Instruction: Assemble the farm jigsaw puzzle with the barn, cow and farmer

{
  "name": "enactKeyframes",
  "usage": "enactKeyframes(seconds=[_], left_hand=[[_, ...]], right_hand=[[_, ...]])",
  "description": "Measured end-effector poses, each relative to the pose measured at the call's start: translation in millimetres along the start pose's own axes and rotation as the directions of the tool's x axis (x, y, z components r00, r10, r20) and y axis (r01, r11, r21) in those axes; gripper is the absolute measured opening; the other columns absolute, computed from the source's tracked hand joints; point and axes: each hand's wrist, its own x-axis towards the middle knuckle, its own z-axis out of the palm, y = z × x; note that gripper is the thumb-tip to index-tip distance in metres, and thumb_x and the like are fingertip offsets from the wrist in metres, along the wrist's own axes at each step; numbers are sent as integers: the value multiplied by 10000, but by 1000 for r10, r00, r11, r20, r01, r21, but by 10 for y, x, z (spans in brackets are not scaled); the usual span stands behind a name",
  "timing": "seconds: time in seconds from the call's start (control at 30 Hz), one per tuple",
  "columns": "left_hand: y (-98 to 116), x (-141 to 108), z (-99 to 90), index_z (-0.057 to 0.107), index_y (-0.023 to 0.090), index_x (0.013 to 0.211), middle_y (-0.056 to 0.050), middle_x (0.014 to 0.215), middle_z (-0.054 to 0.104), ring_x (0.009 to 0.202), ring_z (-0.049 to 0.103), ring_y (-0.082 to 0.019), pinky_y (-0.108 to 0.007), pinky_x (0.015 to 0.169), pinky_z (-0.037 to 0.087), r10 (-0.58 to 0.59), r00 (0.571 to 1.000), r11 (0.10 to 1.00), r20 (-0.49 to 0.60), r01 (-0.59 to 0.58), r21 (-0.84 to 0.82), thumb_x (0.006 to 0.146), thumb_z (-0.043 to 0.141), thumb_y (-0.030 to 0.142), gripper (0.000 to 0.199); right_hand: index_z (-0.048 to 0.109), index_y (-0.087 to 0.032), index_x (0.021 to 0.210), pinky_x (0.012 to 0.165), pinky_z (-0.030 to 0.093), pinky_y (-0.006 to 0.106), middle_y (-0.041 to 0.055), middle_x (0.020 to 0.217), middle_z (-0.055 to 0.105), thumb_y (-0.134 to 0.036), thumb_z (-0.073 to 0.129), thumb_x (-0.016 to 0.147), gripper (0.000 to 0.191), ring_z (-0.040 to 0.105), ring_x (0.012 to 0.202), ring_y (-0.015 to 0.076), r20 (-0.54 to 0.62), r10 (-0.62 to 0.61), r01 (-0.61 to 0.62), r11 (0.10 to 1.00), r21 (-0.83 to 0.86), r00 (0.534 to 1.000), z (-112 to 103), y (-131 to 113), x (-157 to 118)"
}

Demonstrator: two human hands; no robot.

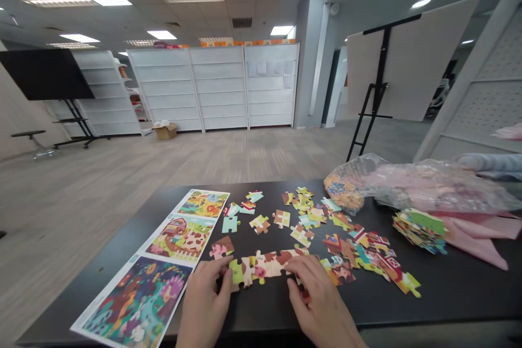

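A joined strip of puzzle pieces (271, 264) showing a cow lies across the black table near its front edge. At the strip's left end, my left hand (210, 288) rests with thumb and forefinger apart, beside a green piece (236, 272). My right hand (312, 291) lies over the strip's right end, its fingers spread and touching the pieces, partly hiding them. A brown and pink pig piece (220, 248) sits just above my left hand. To the left is a reference sheet (179, 239) with three printed pictures.
Loose pieces (304, 234) lie behind the strip, and more (381, 255) spread to the right. Farther right are a stack of pieces (422, 228), a plastic bag (346, 190) and pink cloth (475, 234). An easel board (408, 60) stands beyond the table (261, 304).
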Motion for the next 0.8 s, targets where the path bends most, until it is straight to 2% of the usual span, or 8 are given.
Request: enactKeyframes(seconds=[0.17, 0.3, 0.4, 0.53, 0.67, 0.8], left_hand=[[-14, -12, -18, 771, 241, 1037, -70, 876, 736, 830, 711, -274, -390, 731, 579, 27, 1000, 999, -3, -27, -30, 911, 583, 381, 266], [-5, -30, -30, 734, 227, 1080, -68, 907, 748, 827, 731, -260, -358, 722, 596, -41, 998, 985, 37, 47, -168, 946, 575, 432, 292], [5, -30, -25, 678, 208, 1125, -71, 937, 762, 821, 746, -250, -330, 715, 609, -115, 990, 922, 82, 137, -362, 957, 579, 504, 354], [33, -20, -19, 618, 205, 1090, -87, 1015, 761, 909, 752, -259, -344, 801, 614, -176, 978, 794, 109, 207, -571, 935, 629, 559, 386], [70, -20, -28, 597, 209, 1041, -71, 994, 753, 919, 750, -249, -321, 807, 610, -211, 969, 725, 126, 241, -645, 902, 681, 571, 396], [65, -49, -5, 644, 189, 1061, -71, 951, 747, 915, 745, -254, -298, 774, 614, -190, 969, 707, 155, 245, -663, 860, 731, 563, 433]], right_hand=[[589, -240, 1020, 860, 564, 393, 65, 1036, 664, -129, 465, 955, 179, 649, 991, 239, 14, 6, -6, 1000, -1, 1000, -1, 3, -5], [586, -241, 1008, 850, 566, 391, 59, 1024, 663, -133, 464, 957, 171, 650, 974, 235, 15, 8, -7, 1000, -7, 1000, 3, -1, -4], [588, -243, 1011, 838, 567, 378, 58, 1022, 664, -132, 468, 955, 173, 651, 968, 232, 6, 0, 0, 1000, -9, 1000, 2, -3, -4], [584, -245, 1018, 846, 562, 379, 55, 1021, 658, -127, 461, 961, 179, 645, 974, 231, 6, 2, -2, 1000, -9, 1000, 1, 1, -3], [573, -244, 1018, 854, 555, 390, 55, 1028, 651, -125, 451, 966, 178, 637, 981, 232, 11, 12, -12, 1000, -2, 1000, 10, 8, -3], [570, -241, 1014, 844, 554, 386, 58, 1028, 650, -119, 459, 956, 175, 636, 977, 233, 8, 12, -12, 1000, 8, 1000, 18, 7, -5]])
